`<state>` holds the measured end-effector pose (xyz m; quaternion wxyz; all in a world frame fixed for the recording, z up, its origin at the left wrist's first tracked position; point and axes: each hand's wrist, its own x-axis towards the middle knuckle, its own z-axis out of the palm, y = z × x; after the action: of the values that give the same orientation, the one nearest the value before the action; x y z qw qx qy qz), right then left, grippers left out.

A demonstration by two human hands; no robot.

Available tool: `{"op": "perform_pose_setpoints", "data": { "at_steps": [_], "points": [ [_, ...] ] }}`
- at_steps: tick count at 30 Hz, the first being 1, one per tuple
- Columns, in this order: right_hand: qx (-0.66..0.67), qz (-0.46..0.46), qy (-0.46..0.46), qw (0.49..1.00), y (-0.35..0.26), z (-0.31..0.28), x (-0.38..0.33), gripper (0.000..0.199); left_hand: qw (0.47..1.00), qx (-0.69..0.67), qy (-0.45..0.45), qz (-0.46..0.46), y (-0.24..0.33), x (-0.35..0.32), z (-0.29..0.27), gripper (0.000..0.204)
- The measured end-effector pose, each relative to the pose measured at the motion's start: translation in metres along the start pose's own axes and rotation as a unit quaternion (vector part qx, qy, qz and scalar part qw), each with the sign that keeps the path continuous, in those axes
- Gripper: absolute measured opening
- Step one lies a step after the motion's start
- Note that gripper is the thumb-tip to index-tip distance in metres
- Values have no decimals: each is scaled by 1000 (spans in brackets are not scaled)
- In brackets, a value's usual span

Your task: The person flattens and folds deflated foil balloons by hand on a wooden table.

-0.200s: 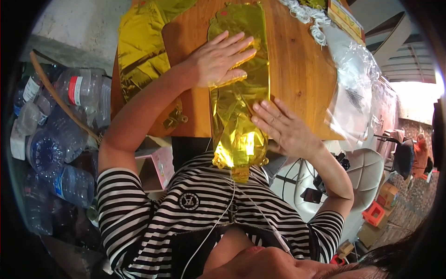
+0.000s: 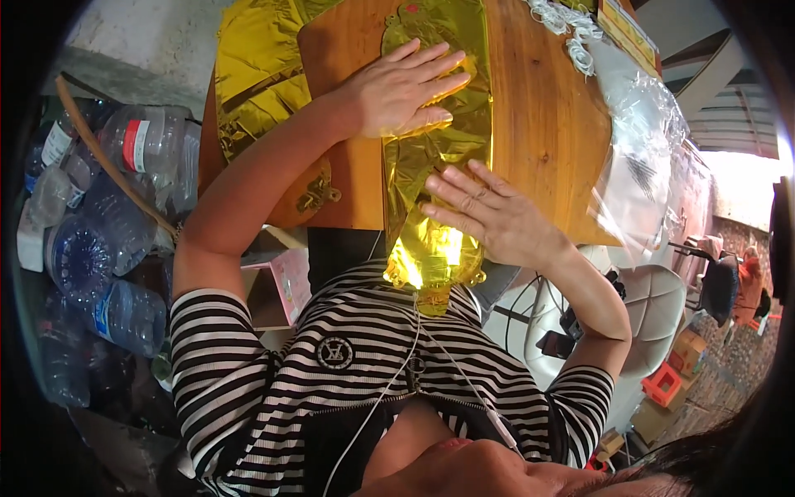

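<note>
The foil (image 2: 468, 132) lies lengthwise on the table (image 2: 546, 149), its near end (crinkled, bright with glare) hanging past the table's near edge. The left hand (image 2: 406, 93) rests flat on the foil over the table, fingers stretched and spread. The right hand (image 2: 497, 217), closer to the table's near edge, holds its fingers straight over the foil; whether its fingertips press down, I cannot tell. Gold sheets (image 2: 261, 74) cover the table's left side, string (image 2: 571, 33) sits at its far right, and clear bags (image 2: 638, 157) line its right edge.
</note>
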<state>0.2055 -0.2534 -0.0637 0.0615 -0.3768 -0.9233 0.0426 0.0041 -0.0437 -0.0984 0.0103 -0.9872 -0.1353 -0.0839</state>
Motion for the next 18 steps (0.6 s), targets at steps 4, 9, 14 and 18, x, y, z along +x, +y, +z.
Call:
{"op": "perform_pose_setpoints", "data": {
  "at_steps": [4, 9, 14, 18],
  "points": [
    [15, -56, -20, 998, 2, -4, 5, 73, 1000, -22, 2, -1, -1, -2, 1, 65],
    [232, -28, -116, 965, 17, -40, 19, 76, 1000, -21, -8, 5, 0, 0, -3, 65],
    [545, -9, -173, 820, 69, -80, 43, 64, 999, -41, 15, 10, -5, 2, 12, 65],
    [345, 401, -256, 809, 113, -110, 91, 74, 875, -482, 10, 53, -8, 0, 10, 59]
  ]
}}
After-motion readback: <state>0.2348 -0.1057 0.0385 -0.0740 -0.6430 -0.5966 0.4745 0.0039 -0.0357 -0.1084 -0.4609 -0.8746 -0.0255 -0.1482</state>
